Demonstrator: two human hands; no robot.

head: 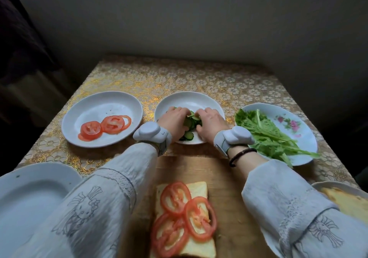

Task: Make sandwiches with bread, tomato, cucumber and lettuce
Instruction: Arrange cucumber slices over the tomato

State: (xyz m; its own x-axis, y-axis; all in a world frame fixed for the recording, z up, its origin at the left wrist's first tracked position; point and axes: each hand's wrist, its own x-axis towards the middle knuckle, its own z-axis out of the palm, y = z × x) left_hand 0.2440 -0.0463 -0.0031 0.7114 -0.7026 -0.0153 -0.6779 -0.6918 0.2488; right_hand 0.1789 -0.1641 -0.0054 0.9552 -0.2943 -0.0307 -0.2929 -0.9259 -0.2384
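White middle plate (207,100) at twelve o'clock holds cucumber slices (190,122) — left hand (172,119) and right hand (211,122) seemingly pinch them — fingertips hidden.

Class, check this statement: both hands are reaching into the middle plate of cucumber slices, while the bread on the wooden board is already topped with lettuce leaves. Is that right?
Not quite. The head view shows the bread on the wooden board topped with tomato slices, not lettuce. The lettuce lies on the flowered plate. The left hand and right hand do reach into the cucumber slices.
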